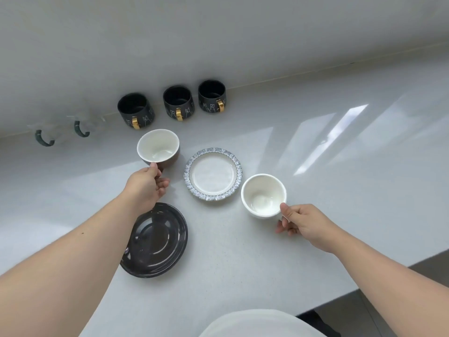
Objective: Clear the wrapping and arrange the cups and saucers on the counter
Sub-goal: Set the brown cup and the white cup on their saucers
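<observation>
The pale grey stone counter [315, 147] runs along a white wall at its back edge; its front edge cuts across the lower right, and the whole right half of the surface lies bare. Along the back edge stand three black mugs with gold handles [178, 103], upright in a row, and to their left two clear glass cups with dark green handles [81, 128].

The left hand [145, 186] pinches the handle of a brown cup with a glossy white inside [158, 148], thumb on the rim, near the back edge just in front of the leftmost black mug. The right hand [303, 223] grips the handle of a plain white cup [264, 195] towards the middle of the counter.

Between the two cups lies a white saucer with a ruffled silver-blue rim [213, 175]. A glossy dark round saucer [155, 240] sits nearer the front edge, partly under the left forearm. Both cups are empty and upright.
</observation>
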